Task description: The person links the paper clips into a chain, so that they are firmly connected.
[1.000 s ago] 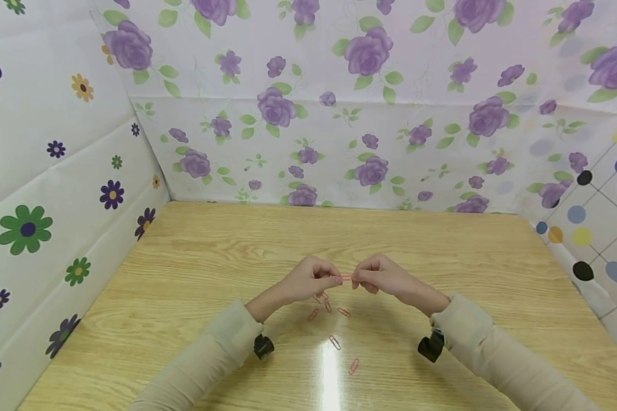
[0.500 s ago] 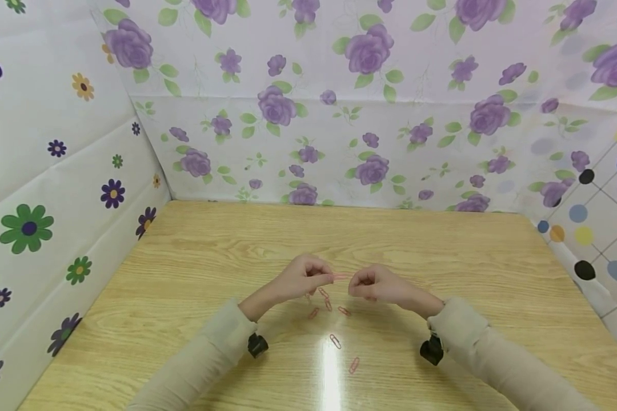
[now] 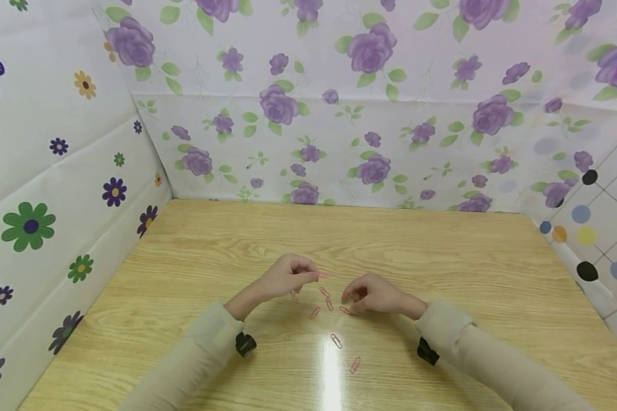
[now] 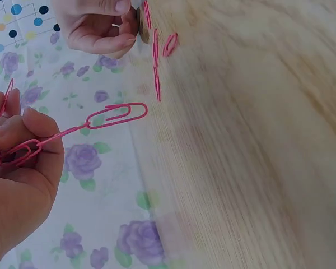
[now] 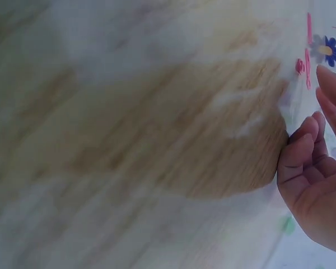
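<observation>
- A chain of linked pink paper clips [image 4: 67, 133] is pinched by the left hand [image 3: 280, 278] above the counter [image 3: 226, 242], its free end pointed rightward.
- The right hand [image 3: 377, 294] is held well apart from the left, thumb and bent fingers parted, just beside a single clip [image 3: 344, 310].
- More pink clips [image 3: 336, 341] are scattered across the counter between the forearms.

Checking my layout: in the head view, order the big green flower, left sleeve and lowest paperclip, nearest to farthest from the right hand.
1. Lowest paperclip: on the table, low centre.
2. Left sleeve: to the left.
3. Big green flower: far left, on the wall cloth.
</observation>
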`<state>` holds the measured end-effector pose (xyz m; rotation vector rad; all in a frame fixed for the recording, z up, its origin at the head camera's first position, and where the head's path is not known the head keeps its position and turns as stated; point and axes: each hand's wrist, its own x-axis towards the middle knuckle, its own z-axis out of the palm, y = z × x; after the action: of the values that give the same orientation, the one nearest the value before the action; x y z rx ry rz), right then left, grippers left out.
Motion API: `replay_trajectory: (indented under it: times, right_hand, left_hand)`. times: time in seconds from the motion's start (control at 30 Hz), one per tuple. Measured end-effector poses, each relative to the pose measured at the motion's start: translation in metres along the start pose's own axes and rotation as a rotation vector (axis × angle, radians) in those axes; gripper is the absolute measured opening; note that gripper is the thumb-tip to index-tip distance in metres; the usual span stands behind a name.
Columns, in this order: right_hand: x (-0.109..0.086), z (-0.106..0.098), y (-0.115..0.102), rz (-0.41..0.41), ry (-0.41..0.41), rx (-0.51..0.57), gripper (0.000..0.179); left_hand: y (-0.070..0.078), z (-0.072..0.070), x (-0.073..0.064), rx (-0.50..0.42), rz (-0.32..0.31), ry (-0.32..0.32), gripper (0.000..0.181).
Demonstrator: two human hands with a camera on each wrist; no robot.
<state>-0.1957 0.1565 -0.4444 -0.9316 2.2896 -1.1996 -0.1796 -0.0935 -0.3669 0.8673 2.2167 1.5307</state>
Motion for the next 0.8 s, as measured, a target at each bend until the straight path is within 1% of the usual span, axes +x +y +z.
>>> replay_trajectory:
  times: [0.07,0.17,0.3,0.37,0.53,0.8]
  right_hand:
    - [0.002,0.002,0.000,-0.021,0.008,-0.038,0.017]
    - [0.005,0.004,-0.002,-0.046,0.020,-0.097,0.017]
    - [0.007,0.006,-0.006,-0.063,0.025,-0.145,0.014]
    - [0.008,0.007,-0.007,-0.063,0.022,-0.157,0.012]
    - [0.009,0.009,-0.006,-0.029,-0.001,-0.174,0.009]
    - [0.010,0.008,-0.005,-0.032,-0.051,-0.215,0.011]
  left_hand:
    - [-0.001,-0.003,-0.002,0.002,-0.007,0.003,0.016]
    - [-0.003,-0.008,-0.005,0.000,-0.038,0.013,0.016]
    - [-0.006,-0.012,-0.007,0.000,-0.058,0.025,0.016]
    - [-0.007,-0.014,-0.008,0.004,-0.053,0.026,0.016]
    - [-0.009,-0.015,-0.009,0.005,-0.054,0.030,0.016]
    - [-0.010,-0.013,-0.005,-0.018,-0.063,0.032,0.016]
